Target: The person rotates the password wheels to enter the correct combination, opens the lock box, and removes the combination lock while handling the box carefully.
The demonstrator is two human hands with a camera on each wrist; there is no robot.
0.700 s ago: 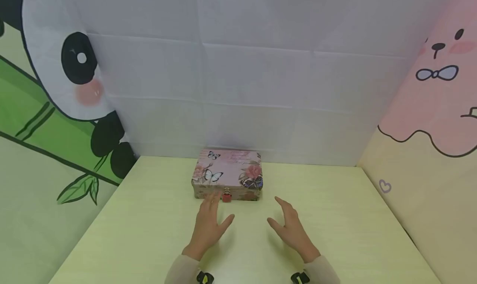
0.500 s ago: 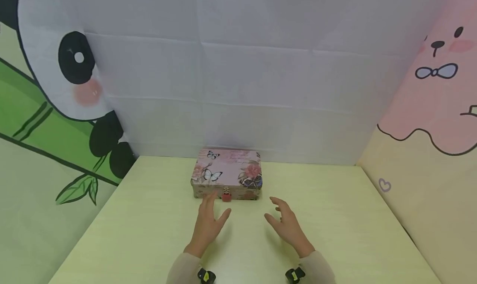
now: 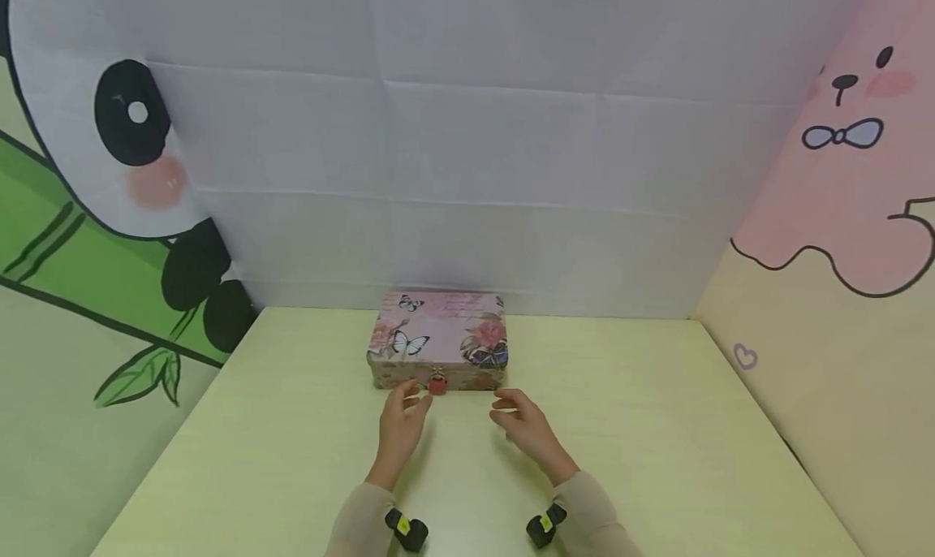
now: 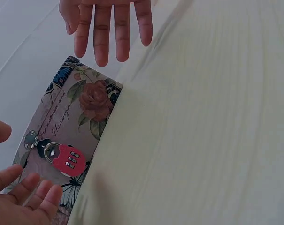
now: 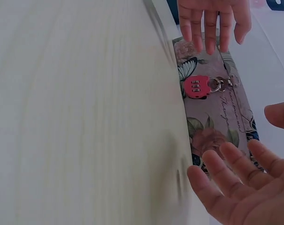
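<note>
A shallow floral box (image 3: 447, 317) with butterflies and roses on its lid stands at the back of the table. From the clasp on its front hangs a small red combination padlock (image 3: 437, 385) with three number dials, plain in the left wrist view (image 4: 69, 160). Just in front of the box, left of the padlock, is my left hand (image 3: 398, 435), its fingers loosely bent and nothing in its grasp. My right hand (image 3: 535, 437) hovers before the box's right front corner, thumb apart from the relaxed fingers. Both wrist views show a gap between each hand's thumb and fingers.
The pale yellow table (image 3: 643, 427) spreads around the box on the near side and both flanks. Behind it rises a creased white cloth wall (image 3: 497, 151). Printed cartoon panels stand left and right, a panda (image 3: 66, 135) and a pink bear (image 3: 825, 208).
Both hands have come closer together and nearer the box front, the right one moving clearly leftward. Their fingers have bent more. The box stays put; the head view has shifted slightly.
</note>
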